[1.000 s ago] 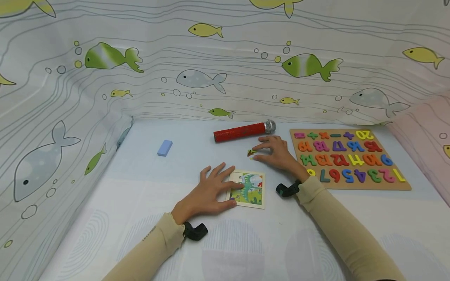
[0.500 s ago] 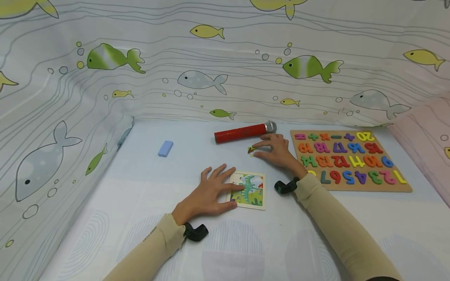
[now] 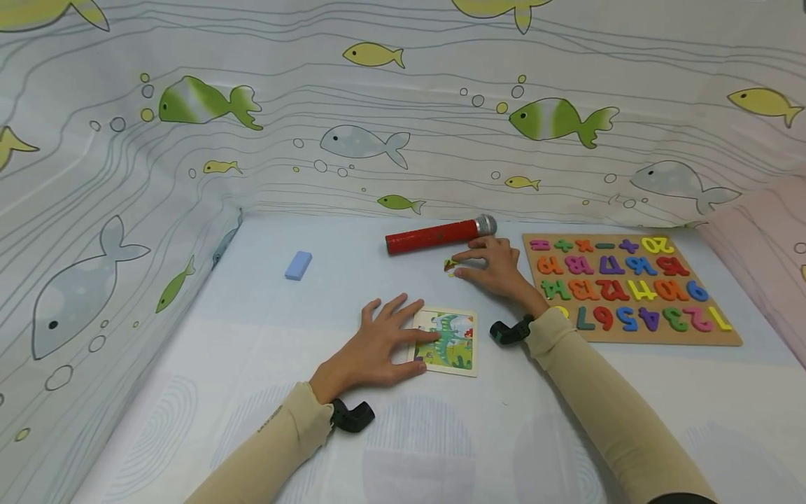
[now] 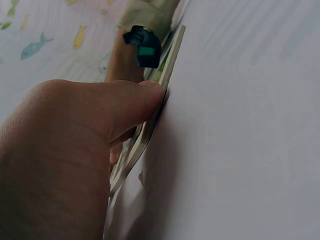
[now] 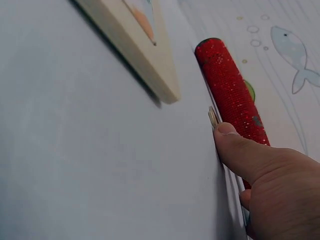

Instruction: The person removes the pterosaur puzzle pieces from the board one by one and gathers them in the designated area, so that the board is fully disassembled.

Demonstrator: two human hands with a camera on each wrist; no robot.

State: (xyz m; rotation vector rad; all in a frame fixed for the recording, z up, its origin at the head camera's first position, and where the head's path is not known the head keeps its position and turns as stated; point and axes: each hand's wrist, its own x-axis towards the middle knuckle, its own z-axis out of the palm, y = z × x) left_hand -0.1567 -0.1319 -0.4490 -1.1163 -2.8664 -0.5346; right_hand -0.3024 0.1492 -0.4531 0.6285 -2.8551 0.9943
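A small jigsaw puzzle (image 3: 450, 360) with a green dinosaur picture and a pale wooden frame lies flat on the table. My left hand (image 3: 371, 350) rests over its left side, fingers spread, index fingertip on the picture and thumb at the near edge. In the left wrist view, that thumb presses on the frame's edge (image 4: 172, 55). Beyond the puzzle's far edge, my right hand (image 3: 494, 269) pinches a small colourful puzzle piece (image 3: 449, 265) between thumb and forefinger. The right wrist view shows only the thin edge of this piece (image 5: 213, 116) by the thumb tip.
Just behind the right hand lies a red microphone (image 3: 434, 237) with a silver head. To the right is a wooden number board (image 3: 661, 336) with colourful numerals and signs. A blue block (image 3: 299, 266) sits at the left. Fish-patterned cloth walls (image 3: 453, 161) enclose the table.
My right hand has shifted slightly away from me, toward the microphone, with the puzzle piece. The left hand stays on the puzzle.
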